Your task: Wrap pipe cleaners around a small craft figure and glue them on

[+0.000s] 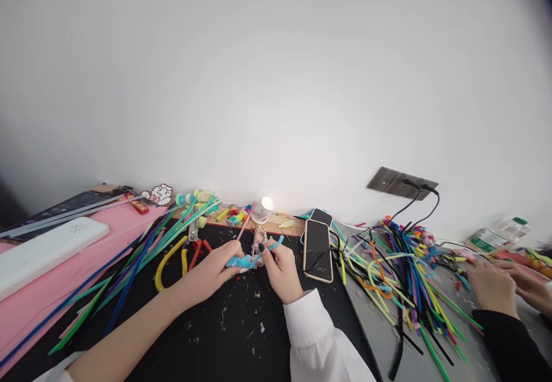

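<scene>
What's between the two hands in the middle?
In the head view, a blue fuzzy strip runs between left hand and right hand; something pinkish shows beside it.

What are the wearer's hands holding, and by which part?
A blue pipe cleaner: left hand on its bunched part, right hand near its loose end.
</scene>
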{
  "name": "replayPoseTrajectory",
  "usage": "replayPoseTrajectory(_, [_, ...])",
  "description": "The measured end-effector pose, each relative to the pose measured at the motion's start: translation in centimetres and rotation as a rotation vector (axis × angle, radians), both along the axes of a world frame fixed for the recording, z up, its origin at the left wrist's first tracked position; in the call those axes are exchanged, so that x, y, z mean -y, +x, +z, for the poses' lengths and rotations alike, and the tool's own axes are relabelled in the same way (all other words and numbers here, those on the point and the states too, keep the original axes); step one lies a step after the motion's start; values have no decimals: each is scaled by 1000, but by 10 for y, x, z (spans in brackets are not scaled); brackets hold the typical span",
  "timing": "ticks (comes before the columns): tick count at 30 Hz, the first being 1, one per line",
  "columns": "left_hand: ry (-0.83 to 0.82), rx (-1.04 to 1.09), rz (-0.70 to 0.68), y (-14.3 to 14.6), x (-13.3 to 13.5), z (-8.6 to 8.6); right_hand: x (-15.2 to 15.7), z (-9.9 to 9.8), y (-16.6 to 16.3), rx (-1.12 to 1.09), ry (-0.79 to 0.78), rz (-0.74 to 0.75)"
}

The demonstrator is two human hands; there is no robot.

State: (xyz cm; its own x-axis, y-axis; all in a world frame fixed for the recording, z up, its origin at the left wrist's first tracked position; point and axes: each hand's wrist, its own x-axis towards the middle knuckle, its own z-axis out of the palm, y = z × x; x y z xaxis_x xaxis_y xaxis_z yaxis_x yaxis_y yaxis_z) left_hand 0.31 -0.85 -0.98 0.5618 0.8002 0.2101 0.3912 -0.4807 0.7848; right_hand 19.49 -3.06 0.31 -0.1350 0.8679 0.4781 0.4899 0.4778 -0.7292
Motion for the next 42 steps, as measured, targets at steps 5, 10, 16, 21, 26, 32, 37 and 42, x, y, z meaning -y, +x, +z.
replayPoseTrajectory(5, [12,38,-60,1,3,5,-2,-1,-1,-41,-80,-8])
replayPoseTrajectory(10, [-84,89,-26,4,5,8,-4,-7,0,-57,-110,-35])
replayPoseTrajectory(16, [-232,154,-22,6,5,2,-5,-7,-1,-109,-117,-59])
replayPoseTrajectory(21, [-336,252,-39,6,5,3,-4,-7,-2,-143,-137,-49])
replayPoseTrajectory(26, [-363,300,-32,7,7,9,-3,-6,-2,-111,-142,-62])
replayPoseTrajectory(32, [-451,349,-3,8,6,5,-3,-6,-2,-103,-116,-55])
replayPoseTrajectory(37, [-421,340,22,7,3,-1,-5,-10,-2,-101,-110,-33])
replayPoseTrajectory(42, [-446,360,13,8,3,2,-5,-11,-2,-59,-108,-24])
